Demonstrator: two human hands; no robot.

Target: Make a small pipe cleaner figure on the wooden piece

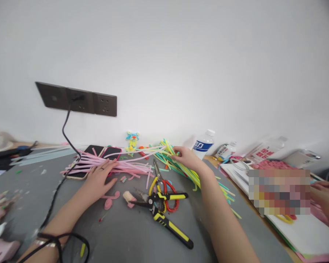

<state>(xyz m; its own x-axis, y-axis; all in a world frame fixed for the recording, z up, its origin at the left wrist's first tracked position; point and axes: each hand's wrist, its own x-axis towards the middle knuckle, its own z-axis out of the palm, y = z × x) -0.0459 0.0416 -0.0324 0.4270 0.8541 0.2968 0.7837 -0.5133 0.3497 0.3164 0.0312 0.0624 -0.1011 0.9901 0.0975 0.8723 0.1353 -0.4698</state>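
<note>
My left hand (pixel 100 180) lies with its fingers spread on a bundle of pink pipe cleaners (pixel 134 169). At the back of the table, my right hand (pixel 188 157) has its fingers curled on a heap of yellow and green pipe cleaners (pixel 186 170). Pale pink pipe cleaners (pixel 138 152) stretch between the two bundles, their right ends close to my right fingertips. Between my arms lie yellow-and-black pruning shears (pixel 160 210) with jaws apart. Behind them are pliers (pixel 158 171) and a red-handled tool (pixel 172 199). A coiled pink piece (pixel 108 203) rests below my left hand.
Phones (pixel 77 174) lie partly under the pink bundle. A black cable (pixel 63 128) runs from the wall socket (pixel 79 99) across my left forearm. A small yellow-and-blue figure (pixel 132 140) and a water bottle (pixel 203 144) stand by the wall. Another person's hands (pixel 325 197) are at right.
</note>
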